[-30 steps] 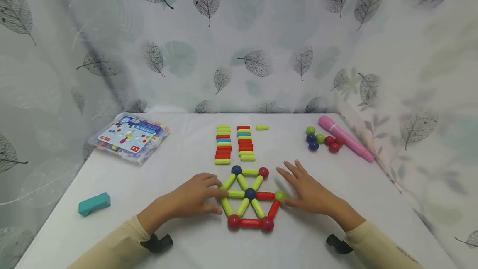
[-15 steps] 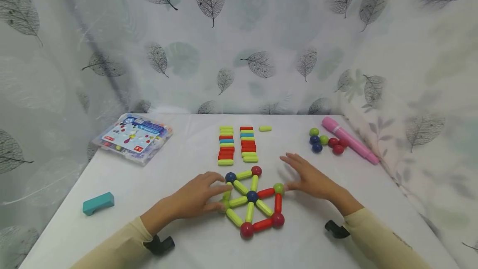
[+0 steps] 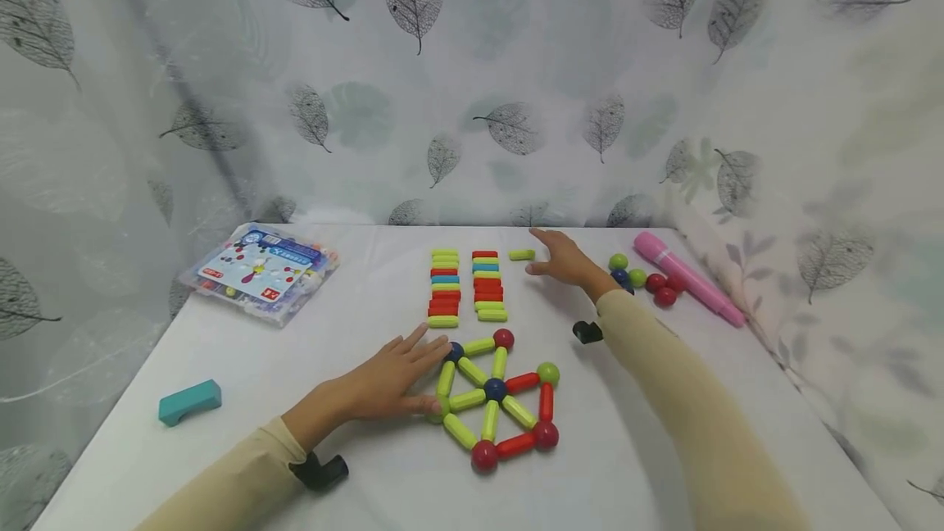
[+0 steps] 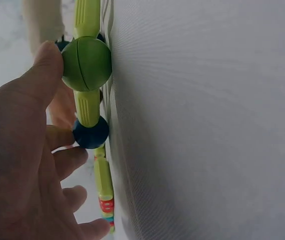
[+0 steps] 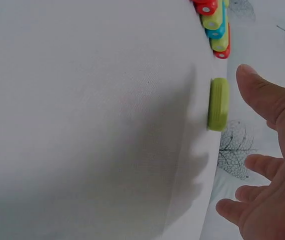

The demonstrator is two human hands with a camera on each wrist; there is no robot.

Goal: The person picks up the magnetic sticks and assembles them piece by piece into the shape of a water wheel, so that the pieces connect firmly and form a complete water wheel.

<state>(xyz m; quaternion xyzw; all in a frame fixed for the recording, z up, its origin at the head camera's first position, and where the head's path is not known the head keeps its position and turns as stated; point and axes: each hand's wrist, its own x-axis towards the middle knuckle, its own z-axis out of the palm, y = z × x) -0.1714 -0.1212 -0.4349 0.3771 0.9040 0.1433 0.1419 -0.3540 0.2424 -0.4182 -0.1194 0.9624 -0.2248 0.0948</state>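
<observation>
The left hand (image 3: 383,383) rests flat, fingers relaxed, against the magnetic rod-and-ball hexagon (image 3: 496,400) — beyond it, the right hand (image 3: 564,260) hovers released beside a lone green rod (image 3: 521,254).

Both arms wear long, loose sleeves of pale cream-yellow fabric that end in a snug ribbed cuff just behind each wrist. The left hand (image 3: 383,388) and the right hand (image 3: 566,260) are bare, with no rings, watch or gloves on the fingers (image 3: 420,344). Well behind the fingers, at each cuff, sits a small black wrist-worn camera mount: one under the left cuff (image 3: 322,471), one beside the right cuff (image 3: 587,332).
</observation>
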